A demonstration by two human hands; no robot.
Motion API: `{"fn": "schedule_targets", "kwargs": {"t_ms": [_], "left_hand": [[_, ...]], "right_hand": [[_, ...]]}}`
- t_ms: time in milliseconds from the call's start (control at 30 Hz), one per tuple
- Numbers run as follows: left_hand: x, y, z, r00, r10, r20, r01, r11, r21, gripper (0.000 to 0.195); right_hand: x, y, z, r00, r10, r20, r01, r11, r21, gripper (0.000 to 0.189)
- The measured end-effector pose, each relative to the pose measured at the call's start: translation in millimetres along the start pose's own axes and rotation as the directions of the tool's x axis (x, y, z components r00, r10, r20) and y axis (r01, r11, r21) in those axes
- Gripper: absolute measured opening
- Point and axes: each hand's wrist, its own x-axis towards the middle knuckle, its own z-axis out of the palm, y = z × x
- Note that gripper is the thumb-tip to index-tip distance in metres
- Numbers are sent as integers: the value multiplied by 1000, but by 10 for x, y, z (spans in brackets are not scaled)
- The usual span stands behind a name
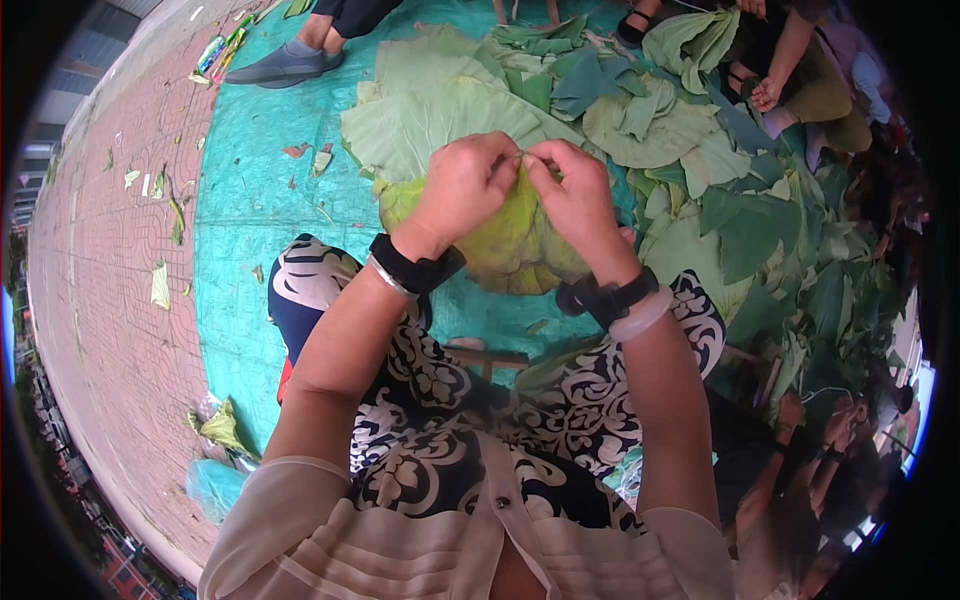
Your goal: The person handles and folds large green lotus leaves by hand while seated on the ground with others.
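Note:
My left hand (469, 180) and my right hand (574, 187) meet fingertip to fingertip. Both pinch a small part of a yellow-green lotus leaf (517, 251), which spreads out below the fingers with a browned lower edge. What exactly lies between the fingertips is too small to tell. Just beyond, large pale green lotus leaves (442, 124) are stacked flat, partly hidden by my hands. Each wrist wears a black band; a silver bangle (390, 277) is on the left and a pale bangle (641, 315) on the right.
A green tarpaulin (255, 180) covers the ground, bordered by a paved walkway (112, 225) with leaf scraps. Heaped lotus leaves (750, 225) fill the right side. Other people sit around: a shoe (289, 71) at the top left, a co-worker's hand (766, 94) at the upper right, more hands (844, 420) lower right.

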Motion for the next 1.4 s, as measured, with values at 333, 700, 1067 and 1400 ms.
{"fn": "schedule_targets", "kwargs": {"t_ms": [333, 700, 1067, 1400], "left_hand": [[-63, 35, 99, 975, 212, -71, -201, 970, 136, 8], [-12, -4, 38, 1000, 19, -1, -19, 992, -122, 11], [-49, -20, -51, 985, -89, 146, 116, 976, -185, 9], [-30, 74, -83, 994, -66, 92, 88, 964, -250, 9]], "right_hand": [[-50, 102, -8, 960, 258, 107, -277, 926, 258, 12], [3, -1, -63, 871, 458, 180, -485, 738, 470, 16], [-3, 69, -102, 898, 341, 280, -424, 841, 337, 18], [43, -33, -184, 830, 426, 359, -556, 677, 482, 17]]}}
